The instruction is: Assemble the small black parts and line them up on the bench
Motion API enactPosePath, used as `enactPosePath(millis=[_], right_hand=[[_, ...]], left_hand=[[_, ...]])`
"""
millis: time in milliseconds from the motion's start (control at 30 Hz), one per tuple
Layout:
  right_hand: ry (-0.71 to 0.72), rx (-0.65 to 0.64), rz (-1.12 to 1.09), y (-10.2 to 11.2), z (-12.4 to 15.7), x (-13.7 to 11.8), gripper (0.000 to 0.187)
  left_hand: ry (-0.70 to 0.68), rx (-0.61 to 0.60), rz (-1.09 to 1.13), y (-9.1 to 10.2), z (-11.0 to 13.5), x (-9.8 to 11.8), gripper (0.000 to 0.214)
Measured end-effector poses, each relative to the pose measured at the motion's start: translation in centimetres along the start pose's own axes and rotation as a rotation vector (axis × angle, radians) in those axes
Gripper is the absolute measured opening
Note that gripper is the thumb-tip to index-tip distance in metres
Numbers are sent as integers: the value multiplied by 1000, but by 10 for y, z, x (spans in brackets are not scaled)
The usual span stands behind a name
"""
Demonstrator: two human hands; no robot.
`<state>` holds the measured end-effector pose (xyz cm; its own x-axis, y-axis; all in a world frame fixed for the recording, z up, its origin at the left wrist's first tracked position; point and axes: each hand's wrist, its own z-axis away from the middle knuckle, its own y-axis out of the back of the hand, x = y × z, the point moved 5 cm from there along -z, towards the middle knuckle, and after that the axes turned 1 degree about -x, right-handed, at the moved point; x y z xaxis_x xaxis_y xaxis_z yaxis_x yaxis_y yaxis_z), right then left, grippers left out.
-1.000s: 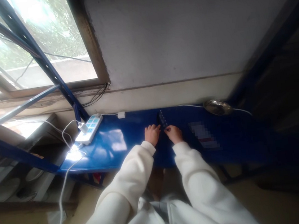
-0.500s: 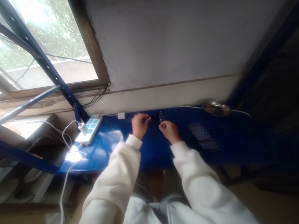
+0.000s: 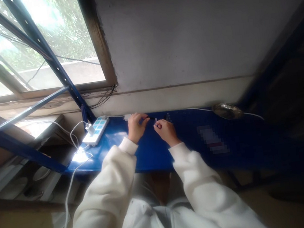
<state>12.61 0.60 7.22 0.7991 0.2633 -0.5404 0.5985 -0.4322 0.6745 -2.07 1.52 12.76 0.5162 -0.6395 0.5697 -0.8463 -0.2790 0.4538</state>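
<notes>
My left hand [image 3: 136, 125] rests on the blue table [image 3: 157, 154] near the wall, fingers curled around a small dark thing I cannot name. My right hand [image 3: 165, 131] is just to its right, pinching a tiny pale piece [image 3: 155, 121] between thumb and fingers. The two hands nearly meet. A small dark ridged object [image 3: 168, 118] lies on the table just beyond my right hand. Both arms wear white sleeves.
A white power strip [image 3: 96, 130] with a plugged charger and white cables lies at the table's left end. A small white adapter [image 3: 127, 117] sits by the wall. A metal dish [image 3: 227, 110] stands at the far right. Blue frame bars cross a window on the left.
Both hands moved away from the dark ridged object toward the wall and left. The left hand closed on a small dark thing; the right now pinches a tiny pale piece.
</notes>
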Motion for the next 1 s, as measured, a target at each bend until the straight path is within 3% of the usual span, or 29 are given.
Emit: enactPosePath(millis=[267, 467, 767, 900, 1000], right_hand=[[3, -26, 13, -3, 0, 0, 11], [28, -37, 71, -5, -1, -3, 11], [59, -53, 101, -10, -5, -8, 12], [56, -31, 66, -8, -4, -10, 11], [60, -17, 26, -5, -3, -12, 9]], left_hand=[[-20, 17, 8, 3, 1, 4, 9], [-36, -59, -163, 2, 1, 6, 11], [-186, -132, -231, -6, 9, 11, 21], [-124, -126, -124, -12, 10, 4, 17], [-4, -97, 22, -14, 10, -3, 14]])
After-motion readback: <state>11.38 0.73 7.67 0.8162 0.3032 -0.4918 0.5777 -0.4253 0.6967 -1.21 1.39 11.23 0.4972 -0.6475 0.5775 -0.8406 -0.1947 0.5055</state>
